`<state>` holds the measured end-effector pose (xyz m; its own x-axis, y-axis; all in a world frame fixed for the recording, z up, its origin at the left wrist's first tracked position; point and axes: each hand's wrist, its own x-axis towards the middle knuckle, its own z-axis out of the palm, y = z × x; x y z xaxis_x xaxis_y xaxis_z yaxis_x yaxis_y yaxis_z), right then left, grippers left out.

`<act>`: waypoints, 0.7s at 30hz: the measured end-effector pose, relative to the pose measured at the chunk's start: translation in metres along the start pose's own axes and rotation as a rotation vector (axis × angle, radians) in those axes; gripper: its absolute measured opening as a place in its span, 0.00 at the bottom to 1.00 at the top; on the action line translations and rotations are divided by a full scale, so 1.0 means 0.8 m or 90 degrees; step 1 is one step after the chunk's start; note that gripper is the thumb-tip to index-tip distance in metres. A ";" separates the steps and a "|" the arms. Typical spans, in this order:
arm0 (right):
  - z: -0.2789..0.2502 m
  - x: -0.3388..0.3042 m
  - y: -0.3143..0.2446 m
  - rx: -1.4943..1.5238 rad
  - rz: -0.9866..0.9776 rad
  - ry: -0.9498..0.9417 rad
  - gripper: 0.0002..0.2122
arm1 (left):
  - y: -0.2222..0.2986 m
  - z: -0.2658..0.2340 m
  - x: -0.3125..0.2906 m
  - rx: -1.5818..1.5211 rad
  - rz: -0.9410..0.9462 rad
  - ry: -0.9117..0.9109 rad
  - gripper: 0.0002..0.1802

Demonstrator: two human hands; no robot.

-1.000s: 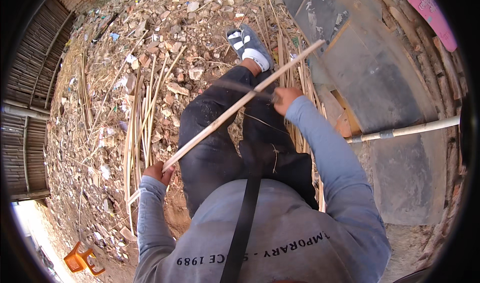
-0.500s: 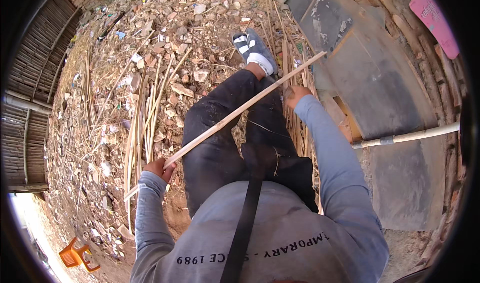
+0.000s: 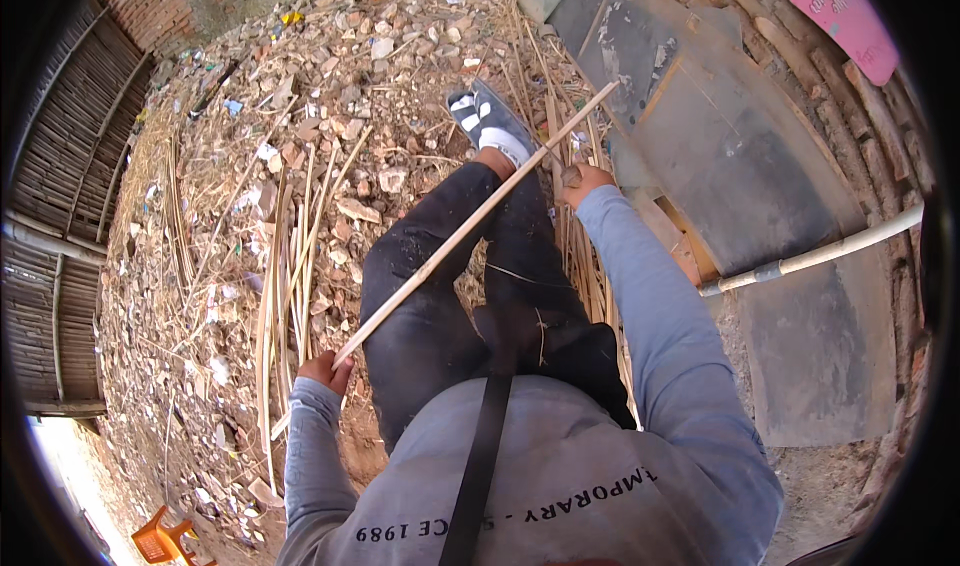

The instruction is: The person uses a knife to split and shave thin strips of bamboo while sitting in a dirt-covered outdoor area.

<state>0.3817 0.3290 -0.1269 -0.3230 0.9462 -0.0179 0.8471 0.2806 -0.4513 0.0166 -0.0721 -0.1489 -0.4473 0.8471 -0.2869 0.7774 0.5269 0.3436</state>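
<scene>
A long, pale bamboo strip (image 3: 452, 248) slants across my legs, from low on the left up to the right beyond my sandalled foot. My left hand (image 3: 325, 372) is closed around it near its lower end, beside my left thigh. A short tail of the strip sticks out behind that hand. My right hand (image 3: 588, 186) is curled closed just right of the strip, near my shin. Something brown and rounded shows at its fingers, too small to name. The strip passes beside this hand with a narrow gap between them.
Several bamboo strips (image 3: 270, 316) lie on the rubble-strewn ground (image 3: 215, 266) at left, with more under my right arm. Dark flat sheets (image 3: 760, 166) and a pale pole (image 3: 850, 249) lie to the right. An orange plastic chair (image 3: 160, 538) stands lower left, below a bamboo-slat wall (image 3: 75, 136).
My left hand and the bamboo strip have come slightly back toward me, and the strip's far end sits lower against my shin and foot. My right hand stays closed. The view has turned a little.
</scene>
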 end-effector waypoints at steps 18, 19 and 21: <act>-0.007 -0.060 -0.007 -0.053 -0.111 -0.211 0.13 | 0.039 -0.032 -0.019 -0.059 -0.030 -0.128 0.30; -0.007 -0.061 -0.018 -0.051 -0.115 -0.215 0.13 | 0.038 -0.034 -0.018 -0.058 -0.036 -0.127 0.30; -0.008 -0.064 -0.039 -0.117 -0.166 -0.226 0.13 | 0.034 -0.038 -0.016 -0.019 -0.025 -0.143 0.30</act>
<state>0.3744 0.2732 -0.1061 -0.6320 0.7357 -0.2435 0.7688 0.5559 -0.3161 0.0304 -0.0662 -0.1088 -0.3644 0.7908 -0.4918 0.7468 0.5637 0.3530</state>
